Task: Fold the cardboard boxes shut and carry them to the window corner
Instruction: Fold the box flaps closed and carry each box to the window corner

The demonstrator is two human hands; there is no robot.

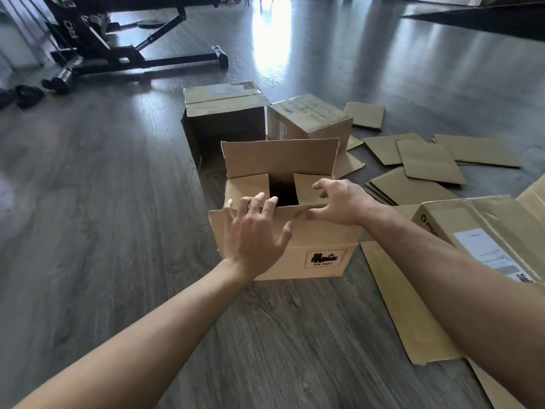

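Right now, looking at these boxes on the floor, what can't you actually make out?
Head view only:
- Inside of near box: dark gap between the flaps.
- Label on right-hand box: print too small, cut by the frame edge.
- Left hand palm contact: hidden by its back.
- Window corner: unseen.

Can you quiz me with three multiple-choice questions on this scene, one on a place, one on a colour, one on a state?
1. Where do the flat sheets lie?
A. right of the boxes
B. inside the near box
C. under the frame

2. What colour is the frame?
A. white
B. black
C. red

3. How is the near box?
A. sealed
B. crushed flat
C. partly folded

Key: 1 A, they spread over the floor at right. 2 B, its bars are black. 3 C, the far flap stands upright while the left hand and right hand work the near flap.
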